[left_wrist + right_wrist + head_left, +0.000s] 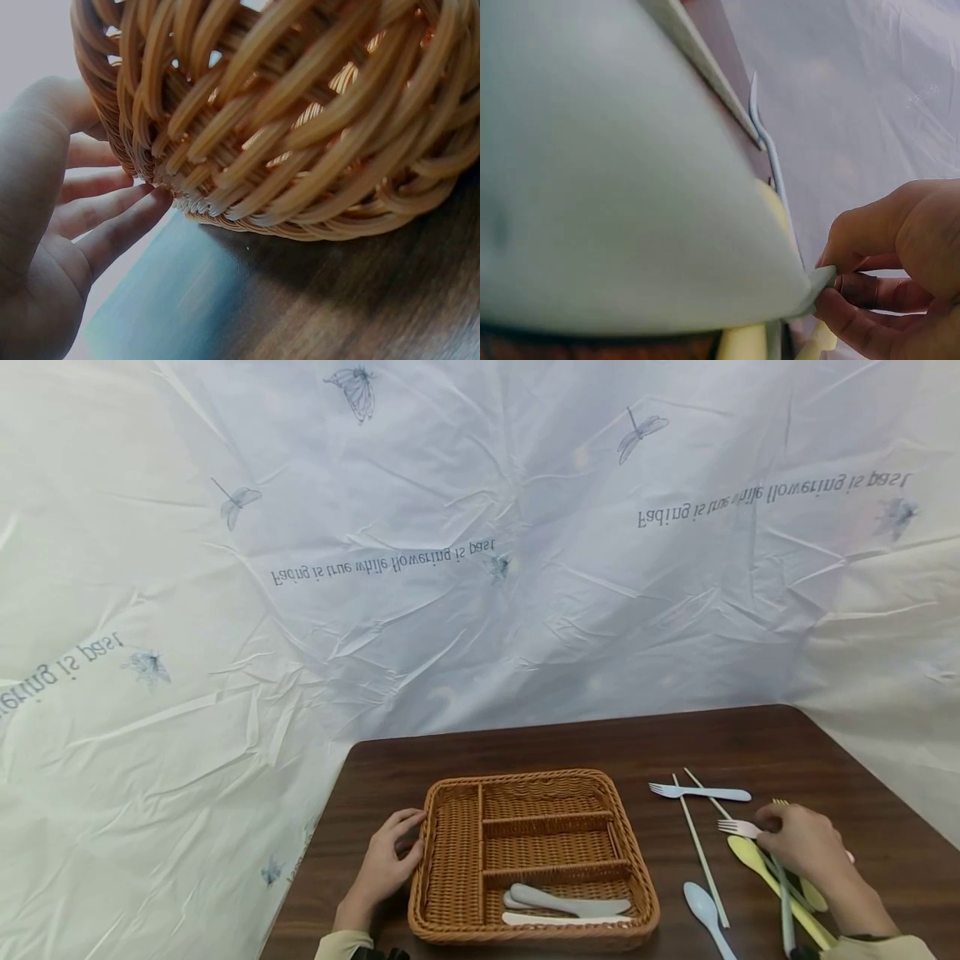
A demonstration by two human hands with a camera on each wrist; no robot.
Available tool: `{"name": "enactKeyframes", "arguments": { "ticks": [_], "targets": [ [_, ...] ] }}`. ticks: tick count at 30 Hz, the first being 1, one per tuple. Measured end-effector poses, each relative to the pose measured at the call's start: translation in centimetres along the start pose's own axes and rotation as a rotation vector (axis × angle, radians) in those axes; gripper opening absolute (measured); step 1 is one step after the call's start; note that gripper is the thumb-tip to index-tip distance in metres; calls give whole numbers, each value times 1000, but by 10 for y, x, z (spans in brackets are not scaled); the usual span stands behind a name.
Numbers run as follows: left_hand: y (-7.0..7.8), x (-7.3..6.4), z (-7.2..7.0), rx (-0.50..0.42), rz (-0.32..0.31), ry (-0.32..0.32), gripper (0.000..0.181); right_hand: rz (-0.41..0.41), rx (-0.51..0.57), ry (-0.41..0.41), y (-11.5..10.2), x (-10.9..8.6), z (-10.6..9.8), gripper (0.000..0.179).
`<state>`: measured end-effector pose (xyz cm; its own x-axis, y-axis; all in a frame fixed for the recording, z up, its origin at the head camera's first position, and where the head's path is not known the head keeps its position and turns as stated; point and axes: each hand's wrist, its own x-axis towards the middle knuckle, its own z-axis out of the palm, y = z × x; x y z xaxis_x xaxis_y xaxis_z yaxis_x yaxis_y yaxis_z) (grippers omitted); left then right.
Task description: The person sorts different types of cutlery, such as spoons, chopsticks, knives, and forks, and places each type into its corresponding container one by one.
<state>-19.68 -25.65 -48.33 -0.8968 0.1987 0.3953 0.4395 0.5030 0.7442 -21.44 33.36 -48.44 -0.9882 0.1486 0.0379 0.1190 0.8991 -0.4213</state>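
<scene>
My left hand [387,857] rests against the left side of a brown wicker basket [420,893], its fingers [112,210] fairly straight and touching the weave. On the right, my right hand [806,843] pinches one end of a pale grey-green utensil [630,187] between thumb and fingertips. That utensil looms large and blurred in the right wrist view, and I cannot tell its kind. Around this hand lie a yellow spoon [746,853], a pinkish-white fork [738,828] and other cutlery, partly covered by the hand. Several knives [570,903] occupy the basket's front compartment.
A light blue fork [712,792] lies across a pair of chopsticks [697,843] right of the basket. Nearer the front is a light blue spoon [702,906]. The dark wooden table [525,745] backs onto a pale printed cloth [480,635].
</scene>
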Motion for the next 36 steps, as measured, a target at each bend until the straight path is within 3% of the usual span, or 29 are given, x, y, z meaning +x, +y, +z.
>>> {"name": "enactKeyframes", "arguments": {
  "ticks": [8, 17, 22, 28, 32, 36],
  "targets": [
    [0, 0, 1, 3, -3, 7, 39, -26, 38, 25, -3, -2, -5, 31],
    [-3, -1, 2, 4, 64, 27, 39, -69, 68, 14, -9, -4, -11, 29],
    [-4, -1, 2, 7, 32, 19, 39, -61, 92, -5, -11, -7, -9, 26],
    [-1, -1, 1, 3, 4, 7, 39, -100, 90, -56, -11, -6, -5, 27],
    [1, -1, 0, 2, -2, 3, 39, -167, 54, -132, -9, -4, -1, 30],
    [2, -1, -1, 3, -10, 1, 39, -174, 56, -211, -10, -3, 4, 40]
  ]
}}
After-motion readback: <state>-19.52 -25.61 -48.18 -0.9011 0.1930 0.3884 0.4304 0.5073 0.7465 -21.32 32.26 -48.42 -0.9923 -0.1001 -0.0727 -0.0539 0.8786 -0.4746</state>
